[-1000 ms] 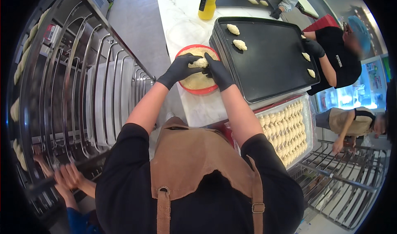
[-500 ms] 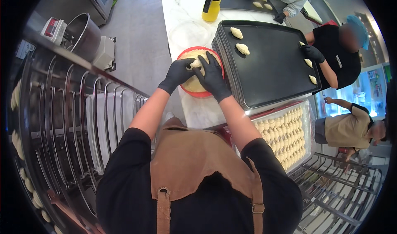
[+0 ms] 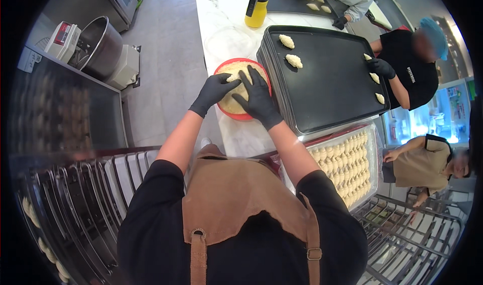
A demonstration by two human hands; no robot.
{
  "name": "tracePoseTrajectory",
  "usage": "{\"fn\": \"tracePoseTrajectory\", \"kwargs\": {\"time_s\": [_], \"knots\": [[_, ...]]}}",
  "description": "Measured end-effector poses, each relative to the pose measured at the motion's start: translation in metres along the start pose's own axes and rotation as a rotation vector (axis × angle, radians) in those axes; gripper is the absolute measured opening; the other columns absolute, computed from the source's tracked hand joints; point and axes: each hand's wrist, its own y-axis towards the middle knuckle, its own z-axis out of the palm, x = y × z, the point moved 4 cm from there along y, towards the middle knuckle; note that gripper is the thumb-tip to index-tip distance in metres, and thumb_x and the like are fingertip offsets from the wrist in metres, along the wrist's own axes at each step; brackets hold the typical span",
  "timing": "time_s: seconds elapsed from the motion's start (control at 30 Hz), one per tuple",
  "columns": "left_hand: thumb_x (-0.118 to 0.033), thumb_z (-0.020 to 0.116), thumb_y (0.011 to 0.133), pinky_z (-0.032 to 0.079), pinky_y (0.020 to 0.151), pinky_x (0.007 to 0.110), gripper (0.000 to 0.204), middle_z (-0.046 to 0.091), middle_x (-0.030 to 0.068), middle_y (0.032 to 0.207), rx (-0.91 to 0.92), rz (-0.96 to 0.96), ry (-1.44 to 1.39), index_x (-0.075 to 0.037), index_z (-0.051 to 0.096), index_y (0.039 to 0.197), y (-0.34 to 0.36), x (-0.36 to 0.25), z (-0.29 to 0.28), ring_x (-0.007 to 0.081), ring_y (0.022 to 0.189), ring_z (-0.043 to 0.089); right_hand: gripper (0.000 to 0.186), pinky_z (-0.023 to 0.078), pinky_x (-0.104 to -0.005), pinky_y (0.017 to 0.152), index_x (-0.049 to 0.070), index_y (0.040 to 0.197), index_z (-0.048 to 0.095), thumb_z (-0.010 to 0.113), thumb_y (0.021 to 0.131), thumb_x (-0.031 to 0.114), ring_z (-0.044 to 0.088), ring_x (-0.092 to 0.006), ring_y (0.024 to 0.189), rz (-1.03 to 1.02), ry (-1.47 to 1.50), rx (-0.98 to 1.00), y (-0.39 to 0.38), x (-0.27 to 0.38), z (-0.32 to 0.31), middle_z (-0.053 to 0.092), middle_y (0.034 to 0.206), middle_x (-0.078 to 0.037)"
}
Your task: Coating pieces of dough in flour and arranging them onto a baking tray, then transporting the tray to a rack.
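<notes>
A red-rimmed bowl (image 3: 236, 117) of pale, crumb-like coating (image 3: 231, 105) stands at the counter's left edge. Inside it, the black-gloved fingers of my left hand (image 3: 215, 90) close on a small shaped dough piece (image 3: 233, 77), which they partly hide. My right hand (image 3: 259, 98), gloved too, lies over the coating with fingers spread and nothing visible in it. Just right of the bowl is a stack of black baking trays (image 3: 327, 78). The top tray carries coated dough pieces (image 3: 294, 61) at its left and right sides.
A tray of shaped dough rows (image 3: 344, 167) sits nearer me, at right. Across the stack, a co-worker's gloved hand (image 3: 381, 67) touches a dough piece. A yellow spray bottle (image 3: 256, 11) stands farther back. Wire racks (image 3: 75, 204) flank me; a mixer bowl (image 3: 100, 46) is far left.
My right fingers have moved off the dough piece and spread over the coating; my left hand keeps it. The rack at left has shifted toward me. The person at far right has moved an arm.
</notes>
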Motion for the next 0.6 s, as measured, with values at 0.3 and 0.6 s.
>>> {"fn": "tracePoseTrajectory", "kwargs": {"time_s": [0.3,0.6], "knots": [[-0.027,0.08,0.09,0.055,0.083,0.03,0.051,0.075,0.0108,0.105,0.051,0.131,-0.216,0.003,0.068,0.13,-0.007,0.003,0.001,0.0128,0.088,0.068,0.074,0.041,-0.0484,0.114,-0.001,0.147,0.05,0.07,0.094,0.046,0.049,-0.0428,0.138,0.136,0.087,0.047,0.005,-0.014,0.006,0.045,0.152,-0.03],[-0.008,0.074,0.092,0.055,0.088,0.029,0.049,0.074,0.0057,0.112,0.135,0.091,-0.073,-0.004,0.063,0.139,-0.02,-0.012,0.005,0.0107,0.092,0.067,0.066,0.046,-0.0423,0.111,-0.003,0.145,0.052,0.074,0.091,0.028,0.056,-0.0354,0.133,0.298,0.428,0.069,-0.011,-0.021,0.005,0.056,0.144,-0.026]]}}
